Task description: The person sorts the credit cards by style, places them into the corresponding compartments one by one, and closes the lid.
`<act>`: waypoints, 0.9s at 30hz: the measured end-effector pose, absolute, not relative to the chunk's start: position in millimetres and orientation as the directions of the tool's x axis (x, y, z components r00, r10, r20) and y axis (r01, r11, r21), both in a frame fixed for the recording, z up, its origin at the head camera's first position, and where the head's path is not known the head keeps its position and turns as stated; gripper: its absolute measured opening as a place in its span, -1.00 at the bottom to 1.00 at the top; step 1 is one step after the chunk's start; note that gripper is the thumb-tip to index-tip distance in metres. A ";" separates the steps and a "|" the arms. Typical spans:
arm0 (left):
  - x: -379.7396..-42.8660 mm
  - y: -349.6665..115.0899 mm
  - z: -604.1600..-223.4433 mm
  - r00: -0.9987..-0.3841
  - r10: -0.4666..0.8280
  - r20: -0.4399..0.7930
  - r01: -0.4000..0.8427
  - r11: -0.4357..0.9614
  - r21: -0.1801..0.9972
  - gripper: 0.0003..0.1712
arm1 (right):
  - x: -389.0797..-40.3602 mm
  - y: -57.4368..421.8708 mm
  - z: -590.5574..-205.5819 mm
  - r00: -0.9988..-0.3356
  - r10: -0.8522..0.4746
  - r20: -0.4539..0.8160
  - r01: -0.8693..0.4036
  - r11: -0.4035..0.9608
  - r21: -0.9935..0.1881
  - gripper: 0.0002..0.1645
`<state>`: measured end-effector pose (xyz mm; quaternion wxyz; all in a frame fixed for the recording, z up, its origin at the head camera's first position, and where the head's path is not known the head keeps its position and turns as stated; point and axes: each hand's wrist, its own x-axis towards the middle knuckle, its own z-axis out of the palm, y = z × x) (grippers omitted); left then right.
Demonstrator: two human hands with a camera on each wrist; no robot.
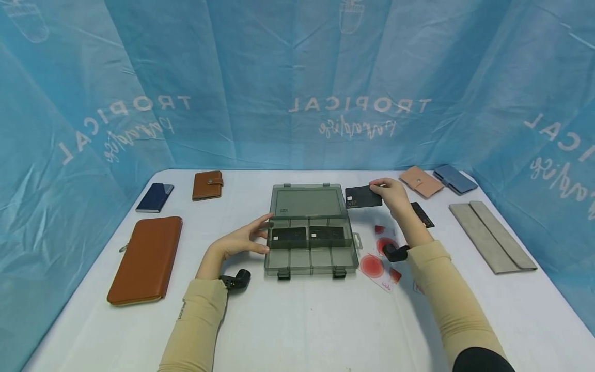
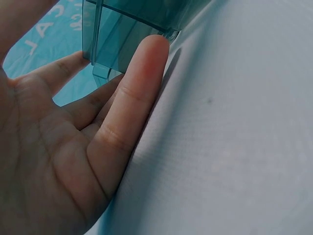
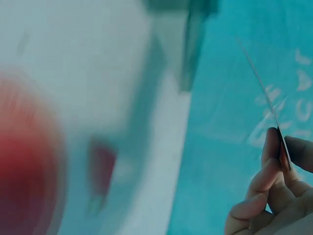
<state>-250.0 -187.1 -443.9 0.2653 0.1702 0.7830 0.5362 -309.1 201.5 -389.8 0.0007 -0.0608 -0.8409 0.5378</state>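
Observation:
A translucent dark green divided box (image 1: pixel 308 261) lies with its lid (image 1: pixel 308 201) folded back in the head view. Two black cards (image 1: pixel 289 237) rest in its back compartments. My left hand (image 1: pixel 241 241) is at the box's left side, fingers fairly straight and touching it; the left wrist view shows the spread fingers (image 2: pixel 129 98) against the wall. Above the table, right of the lid, my right hand (image 1: pixel 392 196) pinches a black card marked VIP (image 1: pixel 363 197) between thumb and fingers. The right wrist view shows this card (image 3: pixel 266 93) edge-on.
Clear cards with red prints (image 1: pixel 372 266) and another black card (image 1: pixel 422 215) lie right of the box. Peach (image 1: pixel 420 181), blue (image 1: pixel 454 179) and grey (image 1: pixel 492 237) wallets are at right. Brown (image 1: pixel 207 185) and navy (image 1: pixel 155 198) holders and a large brown wallet (image 1: pixel 146 261) are at left.

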 end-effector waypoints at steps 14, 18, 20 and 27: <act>-249.8 -188.9 -444.3 -0.799 0.553 -0.236 -0.013 0.377 0.926 0.14 | -276.9 130.2 -371.1 -0.925 -0.341 -0.166 -0.027 0.496 -0.868 -0.64; -249.8 -189.5 -444.2 -0.798 0.557 -0.231 0.000 0.383 0.924 0.14 | -276.6 108.8 -372.5 -0.880 -0.441 -0.177 -0.124 0.572 -0.811 -0.68; -250.0 -189.5 -444.2 -0.797 0.557 -0.231 -0.001 0.382 0.924 0.14 | -277.7 98.3 -374.3 -0.868 -0.466 -0.172 -0.179 0.616 -0.767 -0.71; -250.0 -188.6 -444.0 -0.790 0.570 -0.226 0.000 0.368 0.930 0.14 | -279.8 73.2 -379.8 -0.835 -0.509 -0.209 -0.265 0.705 -0.658 -0.74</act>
